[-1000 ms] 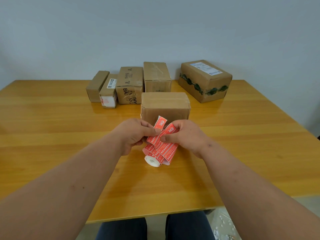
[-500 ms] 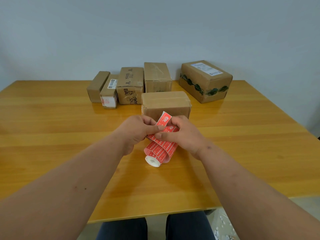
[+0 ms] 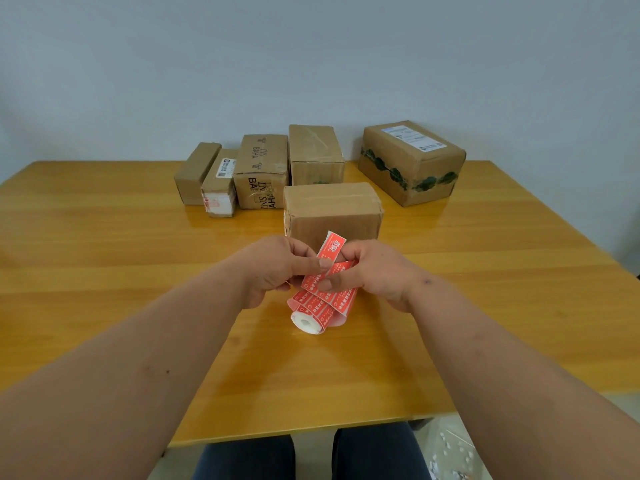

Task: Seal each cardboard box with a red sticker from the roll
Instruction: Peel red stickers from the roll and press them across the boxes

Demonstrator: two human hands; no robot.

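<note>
A wide wooden table [image 3: 104, 271] fills the room's foreground, carrying six cardboard boxes. The biggest, a box banded with green-printed tape [image 3: 412, 161], sits at the far right; four more stand in a row at the far edge: a tall plain box [image 3: 315, 154], a box printed in black letters [image 3: 261, 171], a narrow box with a white label [image 3: 220, 183] and a slim box at the left end [image 3: 195, 171]. The nearest box [image 3: 332, 211] stands alone just beyond the person's hands, its top seam under clear tape and bearing no red sticker in view.

A seated person works at the near edge, both forearms reaching in. The right hand [image 3: 377, 271] has its grip curled round the sticker roll [image 3: 320, 306], which tilts with its white core end toward the camera; whether it rests on the table cannot be told. The left hand [image 3: 273, 265] has its grip pinched on a single red sticker [image 3: 331, 245] that stands up from the roll's loose strip.

The sticker looks feather-light, floppy and tacky on its back; it is probably best held by one corner so it neither curls onto itself nor clings to the fingers, then laid across the seam.
</note>
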